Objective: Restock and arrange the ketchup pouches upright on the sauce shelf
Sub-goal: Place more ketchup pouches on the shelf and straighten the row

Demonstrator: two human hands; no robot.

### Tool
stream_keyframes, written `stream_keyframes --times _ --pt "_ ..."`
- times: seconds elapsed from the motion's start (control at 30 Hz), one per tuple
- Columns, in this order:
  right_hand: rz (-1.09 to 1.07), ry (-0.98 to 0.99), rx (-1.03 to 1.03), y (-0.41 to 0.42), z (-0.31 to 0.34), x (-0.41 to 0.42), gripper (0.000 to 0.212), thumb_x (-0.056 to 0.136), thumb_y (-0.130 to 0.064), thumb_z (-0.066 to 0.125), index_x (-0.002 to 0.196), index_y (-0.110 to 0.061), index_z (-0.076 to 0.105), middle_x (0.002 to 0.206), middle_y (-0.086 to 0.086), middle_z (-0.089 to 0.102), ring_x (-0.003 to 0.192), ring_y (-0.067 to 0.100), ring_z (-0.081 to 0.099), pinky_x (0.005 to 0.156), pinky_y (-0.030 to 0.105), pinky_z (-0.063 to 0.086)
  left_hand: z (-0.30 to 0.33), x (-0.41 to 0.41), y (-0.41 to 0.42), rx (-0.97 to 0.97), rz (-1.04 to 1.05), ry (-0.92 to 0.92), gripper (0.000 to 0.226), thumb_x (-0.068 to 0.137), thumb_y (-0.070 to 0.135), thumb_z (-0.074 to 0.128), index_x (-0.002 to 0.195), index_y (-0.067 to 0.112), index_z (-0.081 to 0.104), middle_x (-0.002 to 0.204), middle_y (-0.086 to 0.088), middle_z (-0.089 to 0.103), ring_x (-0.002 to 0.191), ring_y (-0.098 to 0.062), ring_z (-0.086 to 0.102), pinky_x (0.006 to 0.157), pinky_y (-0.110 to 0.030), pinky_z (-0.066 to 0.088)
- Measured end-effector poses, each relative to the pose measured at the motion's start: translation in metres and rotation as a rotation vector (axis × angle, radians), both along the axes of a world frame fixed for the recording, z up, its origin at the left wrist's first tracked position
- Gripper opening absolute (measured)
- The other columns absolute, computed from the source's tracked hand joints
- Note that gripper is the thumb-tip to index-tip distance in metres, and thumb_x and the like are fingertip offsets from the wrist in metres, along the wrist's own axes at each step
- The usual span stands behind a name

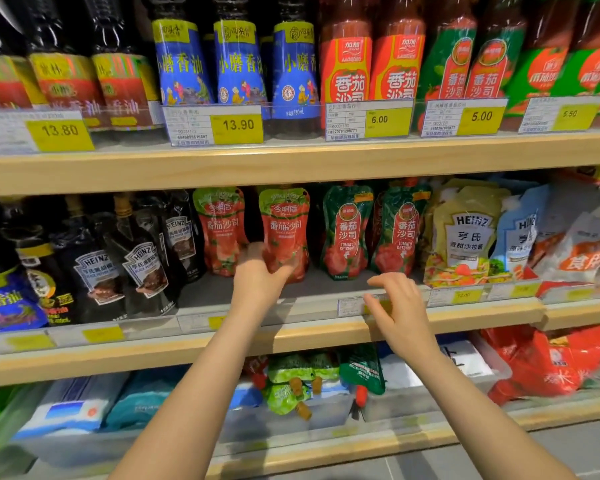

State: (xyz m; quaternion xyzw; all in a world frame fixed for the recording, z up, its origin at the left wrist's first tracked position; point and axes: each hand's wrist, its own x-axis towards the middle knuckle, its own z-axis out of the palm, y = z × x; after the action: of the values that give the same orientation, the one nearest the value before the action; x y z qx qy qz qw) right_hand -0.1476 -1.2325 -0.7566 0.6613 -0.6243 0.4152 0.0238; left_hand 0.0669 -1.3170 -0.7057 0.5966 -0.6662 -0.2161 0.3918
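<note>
The left hand [257, 277] reaches onto the middle wooden shelf [309, 329] and grips the lower part of a red ketchup pouch with a light green top [284, 230], thumb on its left edge and fingers curled round its bottom right corner; the grip is clamped on the soft plastic, and the pouch stands upright, its base at or just above the grey shelf floor, which of the two I cannot tell. Just beside it on the left stands a second red pouch with the same light green top [222, 230], also upright and apart from the hand. To the right stand two dark green ketchup pouches with red tomato pictures [347, 233], upright and side by side. The right hand [395, 306] hovers over the front lip of the shelf, near the clear price-label strip [354, 306]; its fingers are bent loosely, thumb and forefinger apart, and it holds nothing. Further right on the same shelf lean yellow and pale blue salad dressing pouches [468, 233], and to the left stand black pepper sauce pouches [142, 271]. On the shelf below, a clear plastic bin [329, 414] holds a loose heap of light green and dark green spouted pouches [291, 386] lying on their sides.
</note>
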Motion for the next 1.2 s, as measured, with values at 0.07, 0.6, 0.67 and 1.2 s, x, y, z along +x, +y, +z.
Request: stream_keyframes --times 0.07,0.6,0.67,1.2 --pt "0.09 0.012 -0.06 0.016 -0.004 0.012 0.022 0.088 -0.03 0.054 0.105 -0.016 0.057 0.104 -0.004 0.054 0.101 0.009 0.046 0.089 0.017 0.031 -0.011 0.024 0.039 -0.207 -0.161 0.068 0.034 0.081 0.041 0.064 0.105 0.019 0.056 0.086 0.015 0.058 0.078 -0.001 0.058 0.063 -0.014 0.045" --pt "0.207 0.669 0.218 0.033 -0.102 0.126 0.04 0.038 -0.03 0.088 0.071 -0.02 0.068 0.094 -0.001 0.071 0.087 0.018 0.068 0.086 0.043 0.053 -0.192 0.144 0.112 -0.077 -0.172 -0.214 0.041 0.079 0.014 0.069 0.118 0.018 0.058 0.116 0.004 0.058 0.111 -0.014 0.053 0.097 -0.021 0.037" --pt "0.177 0.673 0.143 0.033 -0.108 0.125 0.03 0.044 -0.022 0.089 0.063 -0.018 0.067 0.096 0.0 0.073 0.088 0.019 0.069 0.085 0.045 0.053 -0.194 0.137 0.115 -0.087 -0.227 -0.239 0.039 0.08 0.016 0.067 0.118 0.016 0.058 0.118 0.001 0.058 0.114 -0.017 0.052 0.098 -0.029 0.042" --pt "0.436 -0.072 0.083 0.062 -0.029 0.133 0.038 0.076 -0.022 0.074 0.112 -0.022 0.062 0.115 -0.009 0.063 0.104 0.006 0.06 0.085 0.025 0.052 -0.142 0.093 0.109 -0.164 -0.285 -0.124 0.034 0.082 0.023 0.067 0.115 0.022 0.061 0.111 0.007 0.065 0.105 -0.012 0.058 0.087 -0.025 0.047"
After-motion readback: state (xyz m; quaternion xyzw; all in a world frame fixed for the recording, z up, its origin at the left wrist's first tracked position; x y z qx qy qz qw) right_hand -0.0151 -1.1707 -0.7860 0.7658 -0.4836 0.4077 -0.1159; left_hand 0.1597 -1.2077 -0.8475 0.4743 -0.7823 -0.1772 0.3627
